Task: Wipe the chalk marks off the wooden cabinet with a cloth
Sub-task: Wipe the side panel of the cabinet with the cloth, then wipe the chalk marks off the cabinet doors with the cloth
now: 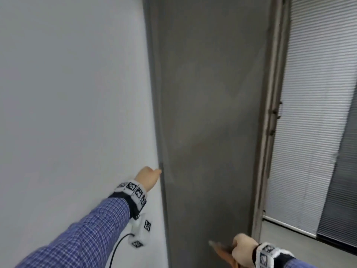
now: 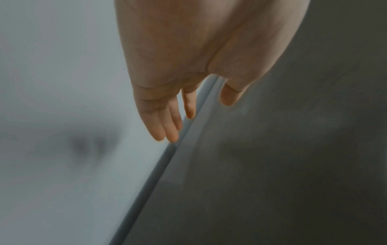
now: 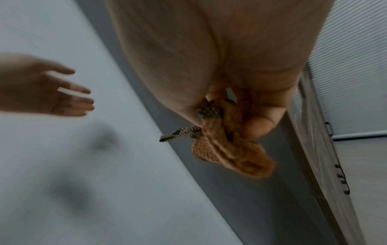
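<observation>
- Grey cabinet [image 1: 208,113] panel is seen beside a white wall [image 1: 73,93]; no chalk marks can be made out, so wiping looks almost done.
- An orange cloth [image 3: 232,149] is held bunched in the right hand [image 1: 244,252], low by the cabinet.
- Left hand [image 1: 147,177] is kept flat and loose at the cabinet's left edge, holding nothing.

The cabinet [image 1: 208,113] — a tall grey upright panel, faintly smudged — stands beside a white surface. The cloth [image 3: 230,149] — orange, bunched, with a checked edge — hangs crumpled low before it.
</observation>
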Demonstrator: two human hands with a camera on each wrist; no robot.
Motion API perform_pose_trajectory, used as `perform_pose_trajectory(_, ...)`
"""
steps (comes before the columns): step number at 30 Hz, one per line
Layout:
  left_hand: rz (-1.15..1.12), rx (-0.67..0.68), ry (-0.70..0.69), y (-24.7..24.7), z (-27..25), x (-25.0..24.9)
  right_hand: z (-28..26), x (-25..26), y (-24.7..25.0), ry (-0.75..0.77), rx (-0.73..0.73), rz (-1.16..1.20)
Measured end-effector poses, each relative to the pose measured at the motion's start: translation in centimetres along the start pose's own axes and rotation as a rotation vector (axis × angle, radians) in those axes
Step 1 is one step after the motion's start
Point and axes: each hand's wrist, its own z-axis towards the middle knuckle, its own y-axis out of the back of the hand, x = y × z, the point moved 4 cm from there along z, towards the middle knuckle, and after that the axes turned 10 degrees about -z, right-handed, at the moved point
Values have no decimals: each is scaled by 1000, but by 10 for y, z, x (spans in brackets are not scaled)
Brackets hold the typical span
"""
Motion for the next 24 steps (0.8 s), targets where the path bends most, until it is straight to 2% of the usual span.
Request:
perform_pose_trajectory(4, 18, -10, -133, -15, -18, -73, -22, -40, 55, -39, -40, 494)
perform_pose_trajectory(7, 62, 21, -206, -37, -25, -112, -43, -65, 94, -44, -133, 709)
perform_pose_trajectory(12, 105, -95, -308, -68, -64, -196, -65, -108, 151, -8, -195, 796)
perform_pose_trajectory(17, 95, -207, -449, -92, -81, -272, -66, -167, 203, 78, -241, 845)
perform_pose_trajectory(21, 116, -312, -502, -104, -93, -324, -68, -217, 255, 134, -300, 899)
perform_pose_trajectory(24, 125, -345, -545, -112, -106, -360, -68, -226, 303, 210, -353, 991)
